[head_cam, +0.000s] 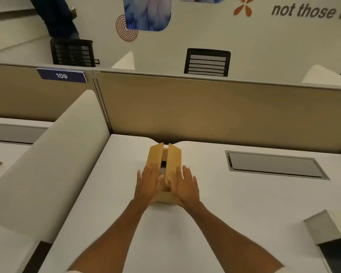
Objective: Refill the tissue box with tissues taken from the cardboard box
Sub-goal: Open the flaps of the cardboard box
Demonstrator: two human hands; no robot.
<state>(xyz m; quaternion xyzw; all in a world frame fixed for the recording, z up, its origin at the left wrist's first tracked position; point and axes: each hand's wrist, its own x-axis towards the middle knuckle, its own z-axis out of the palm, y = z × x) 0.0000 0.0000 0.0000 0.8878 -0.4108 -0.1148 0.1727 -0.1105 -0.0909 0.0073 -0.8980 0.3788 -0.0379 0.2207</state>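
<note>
A small brown cardboard box [156, 156] stands on the white desk [224, 213], near the beige partition. Its two top flaps are raised and parted, leaving a dark narrow gap between them. My left hand [148, 184] lies flat with spread fingers on the left flap. On the right flap rests my right hand [185, 187], flat too, its thumb at the gap. Both thumbs meet near the box's near end. What is inside the box is hidden. No tissue box shows in the view.
A grey cable hatch [276, 164] is set into the desk at the right. A beige partition [205, 107] closes the desk's far side, a white side panel [47, 164] its left. Two black chairs [207, 63] and a standing person [57, 16] are beyond.
</note>
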